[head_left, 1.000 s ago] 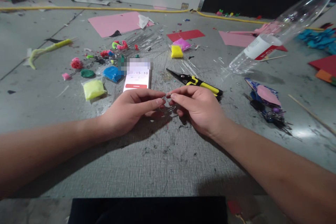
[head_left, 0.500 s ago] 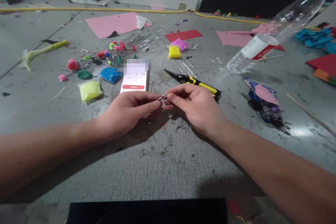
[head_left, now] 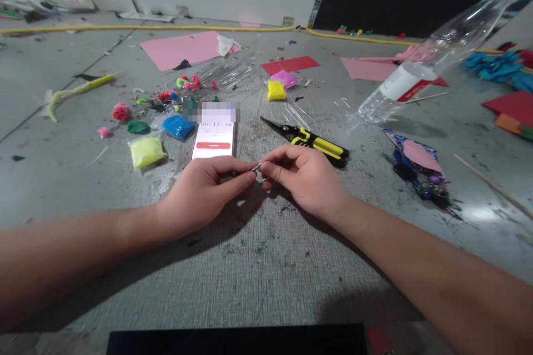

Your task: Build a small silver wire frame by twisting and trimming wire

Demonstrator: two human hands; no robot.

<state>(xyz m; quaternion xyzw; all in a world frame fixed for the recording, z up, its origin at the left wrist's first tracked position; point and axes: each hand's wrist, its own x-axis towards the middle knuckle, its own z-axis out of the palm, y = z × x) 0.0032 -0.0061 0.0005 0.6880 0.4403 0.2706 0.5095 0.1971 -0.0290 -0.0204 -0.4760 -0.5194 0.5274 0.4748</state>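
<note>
My left hand point(head_left: 204, 191) and my right hand point(head_left: 306, 177) meet over the grey floor, fingertips pinched together on a small piece of thin silvery wire point(head_left: 257, 167). Both hands are closed in a pinch just above the surface. A phone point(head_left: 214, 136) with a timer on its screen lies right behind my left hand. Black-and-yellow pliers point(head_left: 310, 140) lie just behind my right hand.
Bags of coloured clay lie to the left: yellow-green point(head_left: 146, 151), blue point(head_left: 177, 125), and further back yellow point(head_left: 275, 90). A clear plastic bottle point(head_left: 433, 52) leans at the right. Pink paper point(head_left: 183, 49), red paper point(head_left: 290, 64), a wooden stick point(head_left: 491, 183) and craft scraps point(head_left: 418, 169) lie around.
The hands have stayed pinched on the wire, shifting it slightly between the fingertips. The view has tilted a little, so everything sits slightly lower in the picture.
</note>
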